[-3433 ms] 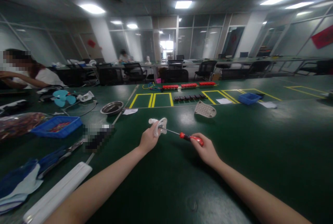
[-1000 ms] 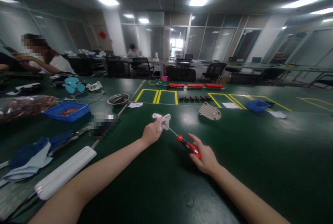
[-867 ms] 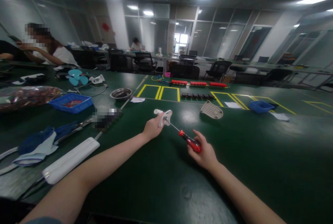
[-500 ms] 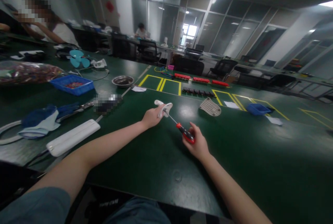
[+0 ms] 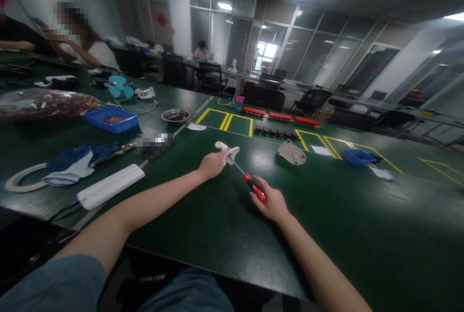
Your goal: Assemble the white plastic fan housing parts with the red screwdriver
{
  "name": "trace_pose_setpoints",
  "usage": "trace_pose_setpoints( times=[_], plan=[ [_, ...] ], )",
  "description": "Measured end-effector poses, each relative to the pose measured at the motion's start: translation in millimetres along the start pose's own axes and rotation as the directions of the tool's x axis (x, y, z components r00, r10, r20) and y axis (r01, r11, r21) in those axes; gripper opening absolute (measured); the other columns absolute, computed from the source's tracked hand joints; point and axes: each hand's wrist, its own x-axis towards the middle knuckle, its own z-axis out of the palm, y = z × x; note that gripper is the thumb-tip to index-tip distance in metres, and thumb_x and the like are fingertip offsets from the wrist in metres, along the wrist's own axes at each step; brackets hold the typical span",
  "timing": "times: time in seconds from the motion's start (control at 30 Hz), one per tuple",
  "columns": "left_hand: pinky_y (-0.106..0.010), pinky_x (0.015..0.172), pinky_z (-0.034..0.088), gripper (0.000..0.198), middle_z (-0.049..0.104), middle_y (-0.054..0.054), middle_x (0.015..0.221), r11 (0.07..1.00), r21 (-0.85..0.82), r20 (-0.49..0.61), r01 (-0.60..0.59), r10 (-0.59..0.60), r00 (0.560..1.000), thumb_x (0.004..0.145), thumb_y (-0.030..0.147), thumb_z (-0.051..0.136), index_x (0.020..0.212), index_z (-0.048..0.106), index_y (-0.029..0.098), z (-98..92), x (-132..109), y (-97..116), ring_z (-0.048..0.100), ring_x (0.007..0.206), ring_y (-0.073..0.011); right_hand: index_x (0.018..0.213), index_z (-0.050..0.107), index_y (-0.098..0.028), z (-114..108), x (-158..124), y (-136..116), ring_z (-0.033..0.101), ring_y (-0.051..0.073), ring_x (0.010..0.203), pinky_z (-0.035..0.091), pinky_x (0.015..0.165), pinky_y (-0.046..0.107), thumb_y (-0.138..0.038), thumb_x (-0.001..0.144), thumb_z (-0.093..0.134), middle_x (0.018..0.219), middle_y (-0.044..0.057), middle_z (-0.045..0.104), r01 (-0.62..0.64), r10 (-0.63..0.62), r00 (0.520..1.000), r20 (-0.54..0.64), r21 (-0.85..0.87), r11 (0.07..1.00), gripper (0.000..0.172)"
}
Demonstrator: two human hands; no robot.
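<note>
Left hand (image 5: 211, 166): fingers clasped round a white part (image 5: 230, 155), held over the green counter (image 5: 195, 232) near mid-view. Hours below are read from that part, 12 being the far side. Right hand (image 5: 274, 201) between 4 and 5 o'clock, fingers curled about the handle of a red-and-black screwdriver (image 5: 256, 191). Shaft slants up toward 10 to 11 and meets the part (tip hidden there; cannot tell how deep it sits). Plate (image 5: 291, 152), greyish and gridded, at 3 o'clock, clear of both hands. Black strip (image 5: 276, 132) at 2. Metal bowl (image 5: 176, 117) at 10; blue tray (image 5: 116, 128) of small reddish bits, between 9 and 10; white bar (image 5: 110, 186) between 8 and 9.
</note>
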Motion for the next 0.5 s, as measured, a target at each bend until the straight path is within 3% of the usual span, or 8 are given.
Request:
trace_pose_setpoints(
  times=[0.17,0.3,0.43,0.5],
  plan=[
    [-0.029,0.072,0.048,0.052,0.07,-0.008,0.098,0.995,0.096,0.034,-0.023,0.02,0.999,0.091,0.026,0.048,0.142,0.04,0.023,-11.1,8,-8,0.066,0.081,-0.0207,0.133,0.046,-0.018,-3,0,3,0.069,0.018,0.072,0.051,0.064,0.026,-0.041,0.092,0.05,0.094,0.008,0.072,0.036,-0.036,0.999,-0.03,-0.006,0.999,0.047],
    [-0.032,0.076,0.047,0.053,0.069,-0.011,0.107,0.966,0.245,0.107,0.078,-0.107,0.988,0.09,0.027,0.046,0.143,0.039,0.024,-28.1,31,-33,0.067,0.088,-0.0255,0.129,0.049,-0.019,-3,1,5,0.069,0.018,0.071,0.05,0.064,0.026,-0.041,0.092,0.05,0.094,0.006,0.073,0.052,-0.052,0.999,0.001,-0.013,0.999,0.043],
    [-0.037,0.077,0.047,0.05,0.068,-0.014,0.113,0.905,0.352,0.26,0.241,-0.341,0.903,0.09,0.038,0.044,0.139,0.043,0.026,-46.7,69,-70,0.066,0.096,-0.0306,0.126,0.051,-0.02,-5,2,5,0.068,0.016,0.069,0.049,0.063,0.025,-0.041,0.091,0.05,0.094,0.006,0.072,0.059,-0.059,0.998,0.022,-0.003,0.998,0.041],
    [-0.038,0.079,0.047,0.052,0.065,-0.015,0.119,0.861,0.391,0.276,0.324,-0.446,0.852,0.088,0.042,0.046,0.137,0.045,0.025,-54.3,87,-88,0.064,0.102,-0.0322,0.126,0.052,-0.021,-7,2,4,0.067,0.016,0.068,0.048,0.064,0.024,-0.041,0.091,0.051,0.094,0.005,0.072,0.062,-0.062,0.997,0.037,-0.001,0.998,0.04]
  ],
)
